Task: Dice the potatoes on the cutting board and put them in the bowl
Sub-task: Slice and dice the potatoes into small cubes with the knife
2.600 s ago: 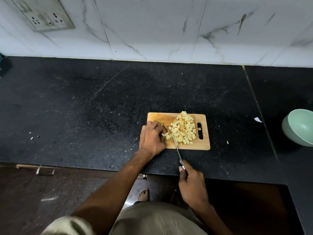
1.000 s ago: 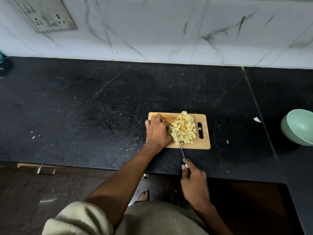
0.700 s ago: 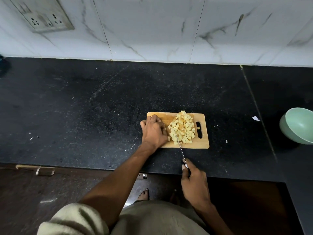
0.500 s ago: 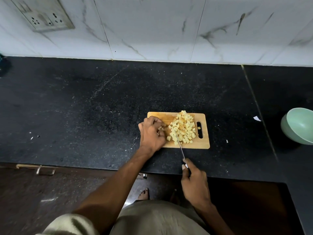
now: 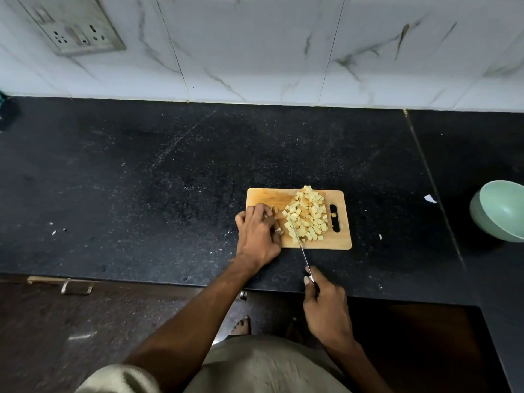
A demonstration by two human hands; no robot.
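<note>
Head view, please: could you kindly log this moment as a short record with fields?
board: rectangular wooden cutting board on the black stone counter
potato: pile of pale yellow diced potato cubes on the board's right half
left hand: left hand at the board's left end, fingers curled over a few potato pieces
right hand: right hand, grip on the steel knife, tip in the pile
bowl: round mint-green bowl far right, no potato visible inside

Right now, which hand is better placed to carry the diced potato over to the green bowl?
Probably the right hand: the bowl sits far to its side. But it grips the knife; the left hand rests on the cutting board.
</note>
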